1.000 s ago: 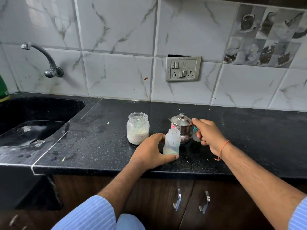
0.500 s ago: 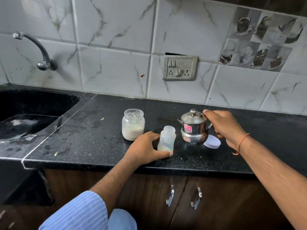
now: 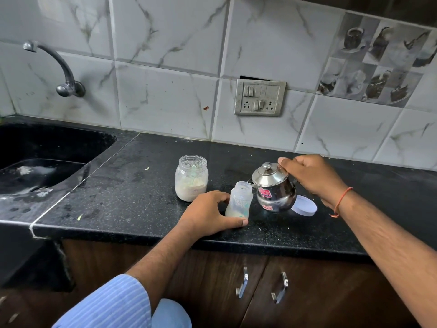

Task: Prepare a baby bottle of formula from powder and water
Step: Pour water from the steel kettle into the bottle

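Black stone bench (image 3: 132,185) under marbled tiles, and the baby bottle (image 3: 238,200) stands near its front edge, uncapped, a little powder at the bottom. It looks light, thin plastic, apt to skid or tip, so the left hand (image 3: 208,215) curled low round its base seems the right hold. The right hand (image 3: 312,178) grips the steel kettle (image 3: 274,188) at its handle; heavier, I'd guess, and slick where polished. A second ago the kettle stood behind the bottle; now it is lifted and tilted, spout close to the bottle's mouth. Left of the bottle sits the powder jar (image 3: 192,178); a white lid (image 3: 304,206) lies behind the kettle.
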A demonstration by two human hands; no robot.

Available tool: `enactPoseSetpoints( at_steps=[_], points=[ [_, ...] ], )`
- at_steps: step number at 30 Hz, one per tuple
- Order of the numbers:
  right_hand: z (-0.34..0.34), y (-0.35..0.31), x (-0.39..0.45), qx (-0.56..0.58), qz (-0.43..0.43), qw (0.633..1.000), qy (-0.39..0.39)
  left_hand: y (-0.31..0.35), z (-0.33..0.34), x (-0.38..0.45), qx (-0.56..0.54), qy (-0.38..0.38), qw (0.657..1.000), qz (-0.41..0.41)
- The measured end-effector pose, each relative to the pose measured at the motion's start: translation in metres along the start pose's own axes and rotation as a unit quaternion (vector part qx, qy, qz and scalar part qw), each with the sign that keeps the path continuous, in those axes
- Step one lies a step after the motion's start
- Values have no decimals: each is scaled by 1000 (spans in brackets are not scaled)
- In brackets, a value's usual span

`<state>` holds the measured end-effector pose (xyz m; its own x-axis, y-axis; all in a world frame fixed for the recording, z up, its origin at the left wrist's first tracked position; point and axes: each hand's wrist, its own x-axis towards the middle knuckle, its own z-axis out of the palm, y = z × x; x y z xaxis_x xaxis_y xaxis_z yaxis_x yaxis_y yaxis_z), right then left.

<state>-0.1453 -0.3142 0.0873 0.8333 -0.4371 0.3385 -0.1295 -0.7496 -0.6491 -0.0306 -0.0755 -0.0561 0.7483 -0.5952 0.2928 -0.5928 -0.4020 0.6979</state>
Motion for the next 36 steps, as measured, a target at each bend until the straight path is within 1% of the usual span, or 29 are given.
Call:
enactPoseSetpoints(
  at_steps=[14,24,36],
  points=[
    [-9,-13,5,-74,-47,996,-13,-3,0,2,-1,-5,1000,8],
    [-13,-24,10,-144,-84,986,-30,-1,-1,1,-1,-3,1000,5],
    [-14,-26,11,-144,-98,984,-37,2,-3,0,8,-10,1000,-1]
  ],
)
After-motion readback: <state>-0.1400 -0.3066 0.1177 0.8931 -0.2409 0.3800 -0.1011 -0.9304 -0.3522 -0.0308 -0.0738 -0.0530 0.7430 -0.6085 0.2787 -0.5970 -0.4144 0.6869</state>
